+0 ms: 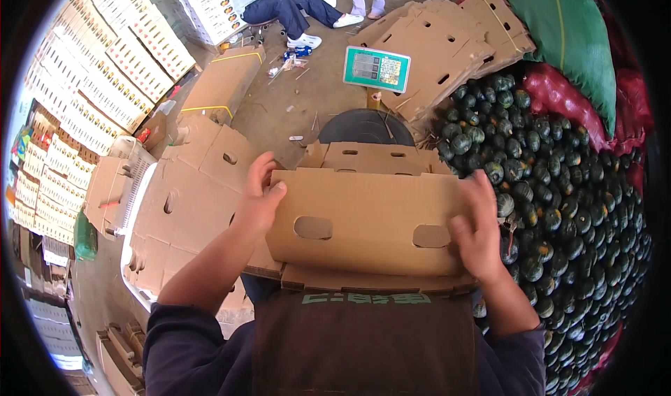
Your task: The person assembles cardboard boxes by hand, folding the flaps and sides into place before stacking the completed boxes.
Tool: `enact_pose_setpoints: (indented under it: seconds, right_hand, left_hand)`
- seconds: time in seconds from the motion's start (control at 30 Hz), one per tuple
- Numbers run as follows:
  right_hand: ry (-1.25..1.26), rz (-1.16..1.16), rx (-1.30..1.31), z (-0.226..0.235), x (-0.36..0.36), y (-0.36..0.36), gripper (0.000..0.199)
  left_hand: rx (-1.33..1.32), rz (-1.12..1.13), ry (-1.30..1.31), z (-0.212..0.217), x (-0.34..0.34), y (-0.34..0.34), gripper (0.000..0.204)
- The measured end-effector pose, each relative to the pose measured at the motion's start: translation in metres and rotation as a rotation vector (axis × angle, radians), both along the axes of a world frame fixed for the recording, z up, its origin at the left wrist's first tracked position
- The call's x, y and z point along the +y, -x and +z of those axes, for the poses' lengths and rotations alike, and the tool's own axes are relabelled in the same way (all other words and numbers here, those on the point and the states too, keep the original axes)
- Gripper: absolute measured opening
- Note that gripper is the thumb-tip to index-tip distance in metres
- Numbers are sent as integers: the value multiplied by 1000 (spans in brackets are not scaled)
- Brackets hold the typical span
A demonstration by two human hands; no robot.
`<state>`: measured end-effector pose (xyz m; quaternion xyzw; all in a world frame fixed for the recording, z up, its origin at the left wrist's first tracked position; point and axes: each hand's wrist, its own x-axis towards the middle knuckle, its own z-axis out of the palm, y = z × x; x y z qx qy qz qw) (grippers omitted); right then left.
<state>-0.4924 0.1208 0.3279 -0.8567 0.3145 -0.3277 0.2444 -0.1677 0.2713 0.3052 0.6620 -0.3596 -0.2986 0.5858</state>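
A brown cardboard box [363, 200] stands right in front of my body, its near panel pierced by two oval hand holes. Around the panel's left edge my left hand [262, 200] is closed, thumb in front and fingers toward the far side. At the right edge, my right hand [479, 225] grips likewise, slightly blurred. Behind the near panel rises another cardboard wall with slots [370, 158]. Below it, near my brown apron [363, 340], a cardboard flap [349, 278] sticks out.
Flat cardboard blanks [203, 179] lie at my left. Ahead are a scale display [377, 69], a round black object [367, 125] and more flattened cardboard [433, 46]. Small dark green pumpkins [552, 207] heap up on the right. Stacked cartons [98, 60] line the left; a person sits beyond.
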Motion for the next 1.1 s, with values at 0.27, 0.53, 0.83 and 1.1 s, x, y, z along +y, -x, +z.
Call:
enact_pose_setpoints:
  seconds: [0.27,0.53,0.83,1.1]
  right_hand:
    - [-422,857,1087,48,-32,-39,48]
    - [-1028,1010,1113,-1,-51,-69,33]
    - [-881,1000,1146,13,-34,-69,34]
    - [-939,1058,1182,0,-38,-74,44]
  left_hand:
    - [-777,-1281,-991,79,-41,39,64]
    - [-216,-1472,-1100,29,-66,27,56]
    - [-511,-1502,-1122,50,-59,34,54]
    - [-500,-1501,-1122,47,-55,32,56]
